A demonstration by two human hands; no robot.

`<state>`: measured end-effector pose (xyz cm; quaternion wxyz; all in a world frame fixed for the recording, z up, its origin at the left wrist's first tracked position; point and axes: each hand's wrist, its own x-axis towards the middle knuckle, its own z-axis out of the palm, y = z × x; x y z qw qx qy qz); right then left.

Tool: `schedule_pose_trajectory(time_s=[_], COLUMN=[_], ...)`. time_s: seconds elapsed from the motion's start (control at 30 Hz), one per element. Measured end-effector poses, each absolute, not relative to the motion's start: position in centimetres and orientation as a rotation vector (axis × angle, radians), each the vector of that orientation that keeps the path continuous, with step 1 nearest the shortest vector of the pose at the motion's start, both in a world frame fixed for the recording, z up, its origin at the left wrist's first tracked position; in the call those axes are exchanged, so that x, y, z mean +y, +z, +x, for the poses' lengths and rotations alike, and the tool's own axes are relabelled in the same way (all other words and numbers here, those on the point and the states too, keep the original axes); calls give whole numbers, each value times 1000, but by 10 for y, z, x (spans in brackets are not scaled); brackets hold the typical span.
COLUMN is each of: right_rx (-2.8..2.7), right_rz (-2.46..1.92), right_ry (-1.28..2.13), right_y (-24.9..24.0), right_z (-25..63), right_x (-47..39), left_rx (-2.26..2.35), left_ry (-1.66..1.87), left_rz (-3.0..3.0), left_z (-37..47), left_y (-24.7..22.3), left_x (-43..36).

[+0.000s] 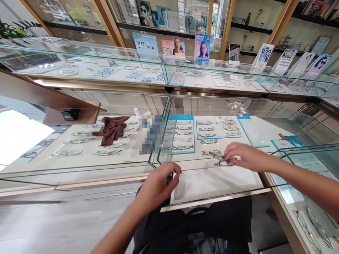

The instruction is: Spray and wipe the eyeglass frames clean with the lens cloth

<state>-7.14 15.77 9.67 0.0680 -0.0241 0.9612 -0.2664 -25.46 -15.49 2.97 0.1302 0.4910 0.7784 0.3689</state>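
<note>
My right hand pinches a pair of eyeglasses over the front of the glass display case. Just behind it, another pair of eyeglasses lies on the white case floor. Near the left corner of a pulled-out white drawer is my left hand, its fingers curved and a gap between them and the thumb. A small dark patch shows inside that gap; I cannot make out what it is. More frames rest on a blue-edged white tray and a blue-edged card farther back.
To the left, a brown cloth lies on the glass top above more eyeglasses. A wooden panel juts in there. Glass edges divide the cases. Another case with eyeglasses stands at right; advertising cards stand behind.
</note>
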Motion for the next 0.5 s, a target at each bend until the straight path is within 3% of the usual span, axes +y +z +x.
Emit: schedule_pose_trajectory(time_s=[0.13, 0.27, 0.5], right_rx=[3156, 3093, 3084], right_rz=[112, 226, 334], right_ry=[-173, 319, 482], right_y=[114, 96, 53], right_z=[-132, -199, -251], right_x=[220, 269, 304], left_rx=[2653, 2876, 2998], left_ry=[1072, 865, 411], left_rz=[1106, 875, 875], left_z=[-319, -352, -351], left_y=[30, 21, 14], left_x=[-140, -121, -113])
